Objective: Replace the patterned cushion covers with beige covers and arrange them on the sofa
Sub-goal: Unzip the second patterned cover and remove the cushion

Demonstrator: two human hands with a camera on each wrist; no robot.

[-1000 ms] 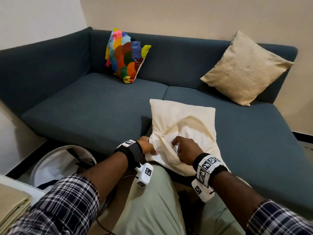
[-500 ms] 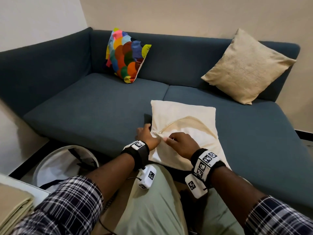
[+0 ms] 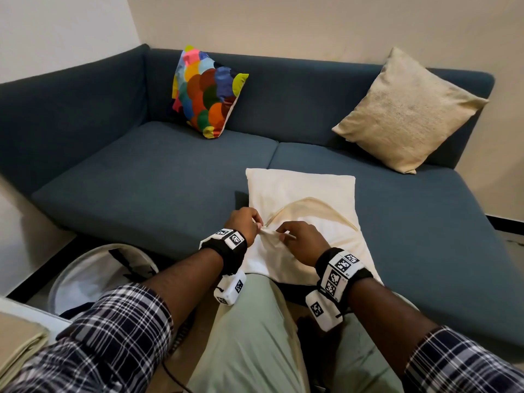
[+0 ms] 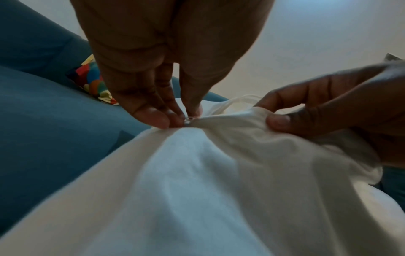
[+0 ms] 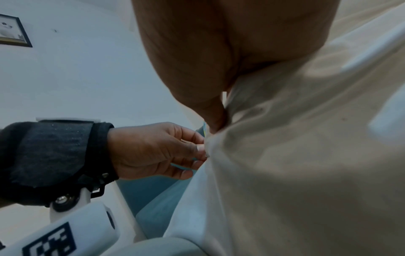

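Note:
A cream cushion (image 3: 300, 191) lies on the sofa seat's front edge, with a curved open zip slit across its top. My left hand (image 3: 243, 224) pinches the small metal zip pull (image 4: 187, 120) at the slit's left end. My right hand (image 3: 300, 239) pinches a fold of the cream cover (image 4: 247, 119) just right of the pull. In the right wrist view, the cover's fabric (image 5: 306, 155) fills the right side and the left hand (image 5: 157, 150) is at its edge. A multicoloured patterned cushion (image 3: 205, 90) leans at the sofa's back left. A beige cushion (image 3: 408, 112) leans at the back right.
The blue sofa (image 3: 141, 177) spans the view, with a wall behind. A white round basket (image 3: 85, 276) stands on the floor at lower left. Folded beige fabric (image 3: 17, 341) lies on a white surface at the bottom left corner. My knees are against the sofa front.
Both hands moved up the cushion from its near corner to the left end of the zip slit. The left hand now pinches the zip pull and the right pinches fabric beside it.

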